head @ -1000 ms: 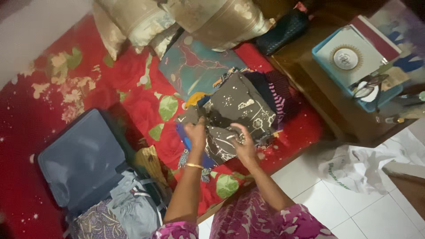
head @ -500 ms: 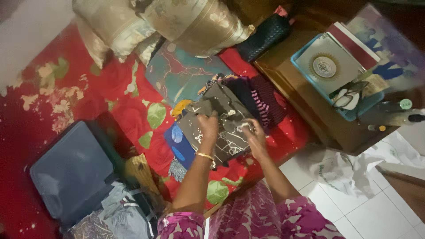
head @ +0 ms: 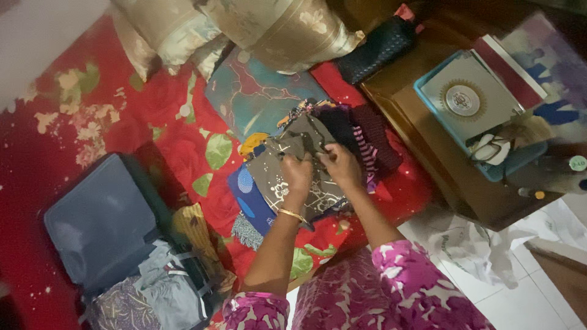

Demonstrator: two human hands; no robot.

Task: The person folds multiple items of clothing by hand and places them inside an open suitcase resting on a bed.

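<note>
Left hand (head: 298,173) and right hand (head: 340,166) side by side, each grip pinching grey patterned cloth (head: 287,162), which lies atop pile of folded clothes on red floral bedspread (head: 122,122). Under cloth: blue garment (head: 247,198); just right of right grip, dark striped garment (head: 367,143). Beyond grips: teal patterned cloth (head: 257,91), then gold pillows (head: 287,27). Far left of left grip: open blue suitcase (head: 101,223) (clothes stuffed in near half). Right of grips: wooden tabletop (head: 446,177) with teal box (head: 465,98). Nothing blocks hands.
</note>
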